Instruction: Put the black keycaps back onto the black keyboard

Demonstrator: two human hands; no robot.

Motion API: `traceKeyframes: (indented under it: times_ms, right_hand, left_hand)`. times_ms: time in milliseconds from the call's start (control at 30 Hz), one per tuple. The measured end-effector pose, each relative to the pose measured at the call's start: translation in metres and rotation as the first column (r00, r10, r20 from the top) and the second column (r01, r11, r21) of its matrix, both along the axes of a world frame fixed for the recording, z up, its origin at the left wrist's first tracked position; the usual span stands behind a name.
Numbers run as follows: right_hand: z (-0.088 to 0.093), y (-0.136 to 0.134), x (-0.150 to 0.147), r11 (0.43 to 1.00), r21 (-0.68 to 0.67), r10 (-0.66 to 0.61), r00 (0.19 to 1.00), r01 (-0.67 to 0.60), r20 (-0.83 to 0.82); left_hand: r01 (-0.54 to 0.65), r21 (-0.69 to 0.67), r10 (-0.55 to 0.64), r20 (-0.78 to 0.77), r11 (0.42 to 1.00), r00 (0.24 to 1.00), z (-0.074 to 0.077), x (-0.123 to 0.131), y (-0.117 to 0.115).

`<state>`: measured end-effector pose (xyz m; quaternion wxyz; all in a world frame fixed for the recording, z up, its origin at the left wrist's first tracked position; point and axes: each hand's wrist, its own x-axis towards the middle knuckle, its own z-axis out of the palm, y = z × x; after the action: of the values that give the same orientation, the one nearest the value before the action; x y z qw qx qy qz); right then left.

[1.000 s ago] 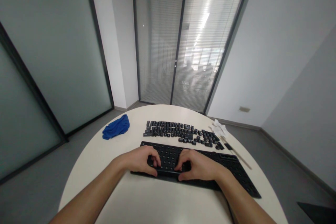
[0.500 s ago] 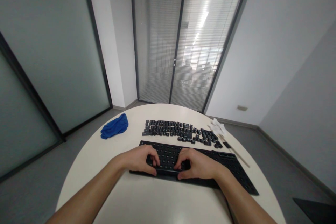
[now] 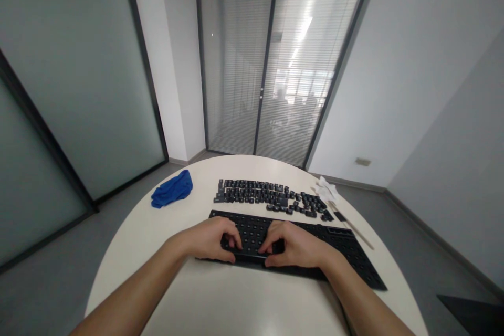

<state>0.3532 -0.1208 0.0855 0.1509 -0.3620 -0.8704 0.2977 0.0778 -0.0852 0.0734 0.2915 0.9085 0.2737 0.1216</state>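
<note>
Both my hands are on the black keyboard [image 3: 346, 252], which lies across the round white table [image 3: 236, 304] with its right end angled toward me. Its top shows rows of bare sockets and no caps on them.

My left hand [image 3: 210, 239] sits on the keyboard's left-middle part. The fingers are curled with the tips pressed down on the sockets, and the thumb is tucked along the near edge. My right hand [image 3: 297, 245] is just beside it toward the keyboard's middle, curled the same way, with its thumb also at the near edge. The two hands are close but not touching. Between the thumbs a narrow glossy strip [image 3: 252, 256] runs along the keyboard's near edge. I cannot tell whether it is a separate long key or part of the frame, and I cannot tell whether my fingers clamp that edge or only press on it.

Just behind the keyboard, loose black keycaps [image 3: 268, 197] lie in neat rows. Behind its left end, well apart from it, is a crumpled blue cloth [image 3: 172, 189]. Behind its right end is some white crumpled tissue [image 3: 326, 190], and from there a thin pale stick [image 3: 356, 231] slants down near the keyboard's far right corner.
</note>
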Motion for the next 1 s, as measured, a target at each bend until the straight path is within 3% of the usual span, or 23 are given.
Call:
traceKeyframes:
  times_ms: [400, 1000]
  right_hand:
    - [0.0, 0.001, -0.005, 0.997, 0.058, 0.057, 0.998, -0.057, -0.011]
    - [0.013, -0.01, -0.021, 0.993, 0.118, -0.055, 0.965, 0.025, 0.255]
  left_hand:
    - [0.007, 0.082, -0.007, -0.005, 0.997, 1.0, 0.005, 0.003, -0.007]
    - [-0.075, 0.085, 0.086, -0.131, 0.994, 0.988, 0.01, 0.011, -0.015]
